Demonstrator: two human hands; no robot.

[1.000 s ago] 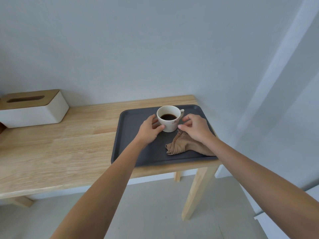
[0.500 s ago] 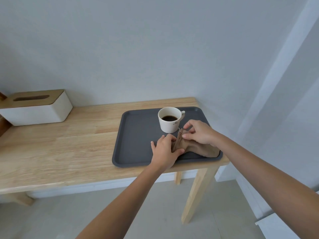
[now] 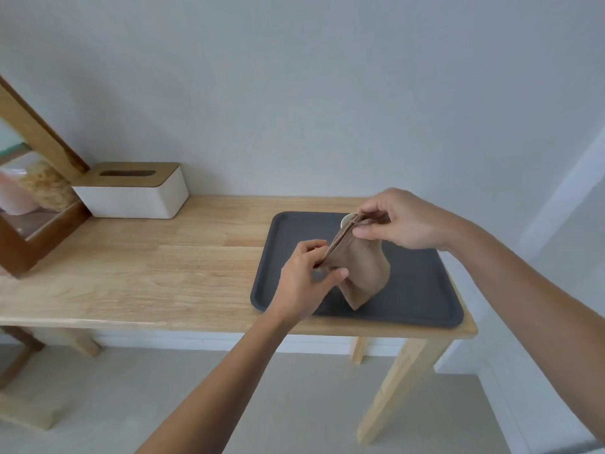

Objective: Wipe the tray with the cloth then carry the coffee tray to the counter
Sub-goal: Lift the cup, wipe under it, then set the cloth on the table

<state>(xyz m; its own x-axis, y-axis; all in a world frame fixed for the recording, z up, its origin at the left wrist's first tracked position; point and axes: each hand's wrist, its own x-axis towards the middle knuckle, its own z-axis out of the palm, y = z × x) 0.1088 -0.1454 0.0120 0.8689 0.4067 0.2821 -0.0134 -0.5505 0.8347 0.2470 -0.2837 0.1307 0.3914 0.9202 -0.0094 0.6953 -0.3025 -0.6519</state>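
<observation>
Both my hands have hold of the cloth, lifted clear above the tray. My left hand is closed in a pinch on the cloth's lower near-left end, thumb on the near side and fingers curled over the far side, knuckles up and the wrist bent a little. My right hand pinches the upper far end between thumb and forefinger, the other fingers curled loosely, palm turned down and leftward. The folded top edge of the brown cloth runs taut between the two pinches, so its long axis slopes from low and near on the left to high and far on the right. Below that edge the rest of the cloth hangs down in a loose sheet, its bottom corner pointing toward the tray's near side; I cannot tell whether that corner touches the tray.

My left forearm comes up from the near bottom of the view, my right forearm from the lower right, both bare.

Just behind the cloth's upper end, a sliver of the white cup shows on the far part of the tray. The dark grey tray lies flat on the right end of the wooden table. Far left on the table stands a white tissue box with a wooden lid, and beside it a wooden-framed mirror leans on the wall.
</observation>
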